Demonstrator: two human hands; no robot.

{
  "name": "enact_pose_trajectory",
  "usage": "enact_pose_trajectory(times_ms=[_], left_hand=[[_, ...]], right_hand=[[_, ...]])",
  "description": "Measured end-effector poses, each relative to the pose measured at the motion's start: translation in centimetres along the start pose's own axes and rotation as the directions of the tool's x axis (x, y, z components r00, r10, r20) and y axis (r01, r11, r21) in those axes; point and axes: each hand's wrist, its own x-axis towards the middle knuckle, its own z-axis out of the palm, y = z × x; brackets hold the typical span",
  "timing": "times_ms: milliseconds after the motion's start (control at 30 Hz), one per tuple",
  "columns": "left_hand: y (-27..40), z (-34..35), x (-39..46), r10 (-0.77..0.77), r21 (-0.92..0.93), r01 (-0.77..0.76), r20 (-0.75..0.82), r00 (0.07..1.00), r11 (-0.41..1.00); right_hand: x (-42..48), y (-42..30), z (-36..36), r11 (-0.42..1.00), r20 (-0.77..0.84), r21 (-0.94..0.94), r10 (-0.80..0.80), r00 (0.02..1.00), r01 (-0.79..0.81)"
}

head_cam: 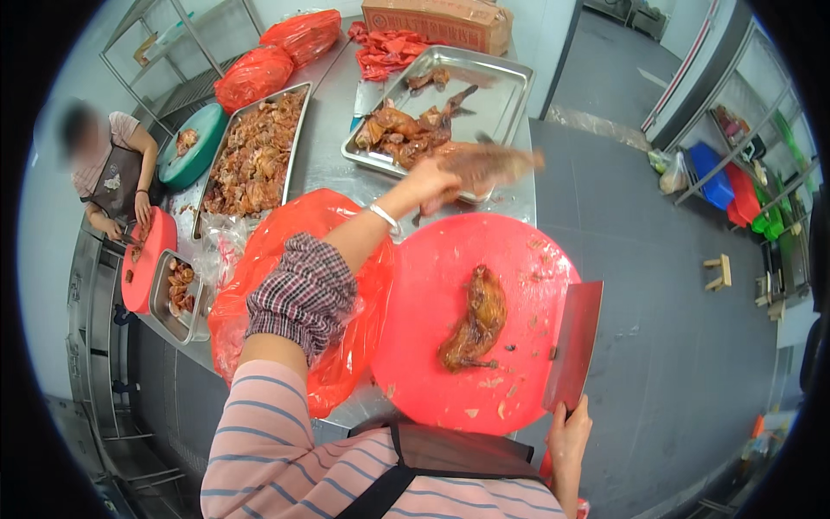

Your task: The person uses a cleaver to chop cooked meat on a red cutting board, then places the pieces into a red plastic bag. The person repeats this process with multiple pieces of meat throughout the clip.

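My left hand point(433, 183) grips a blurred piece of browned cooked poultry point(486, 165) over the near right corner of a metal tray point(522, 78). More browned poultry point(405, 133) lies in that tray. My right hand point(569, 428) holds a cleaver point(576, 344) by its handle, the broad blade over the right edge of a round red cutting board point(415, 337). A browned poultry piece point(480, 318) lies at the board's middle, with small scraps around it. A red plastic bag point(350, 363) spreads beside the board, under my left arm.
A tray of chopped meat point(256, 156) stands at the left, near full red bags point(253, 76) and a green round board point(217, 120). A co-worker point(117, 168) cuts at another red board point(165, 227). A cardboard box point(441, 24) stands at the back; a small wooden stool point(718, 272) is right.
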Motion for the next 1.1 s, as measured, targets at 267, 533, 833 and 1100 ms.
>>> enact_pose_trajectory(times_ms=[267, 533, 833, 1100], left_hand=[[-2.7, -13.2, 14.7, 0.511, 0.48, -0.261, -0.52, 0.685, 0.838], [-1.7, 5.7, -1.4, 0.312, 0.2, -0.788, 0.84, 0.444, 0.582], [-3.9, 8.6, -8.9, 0.209, 0.391, -0.899, 0.879, 0.428, 0.195], [-3.2, -0.1, -1.3, 0.346, 0.769, -0.372, 0.208, 0.915, 0.52]], right_hand=[[-0.6, -2.0, -0.8, 0.993, -0.044, 0.046, -0.104, 0.994, 0.106], [-0.3, -3.5, -0.4, 0.992, 0.014, -0.075, 0.106, 0.994, -0.105], [-0.4, -1.1, 0.1, 0.997, -0.029, -0.046, -0.056, 0.998, 0.054], [-0.5, -1.0, -0.1, 0.998, 0.004, -0.025, 0.05, 0.999, -0.05]])
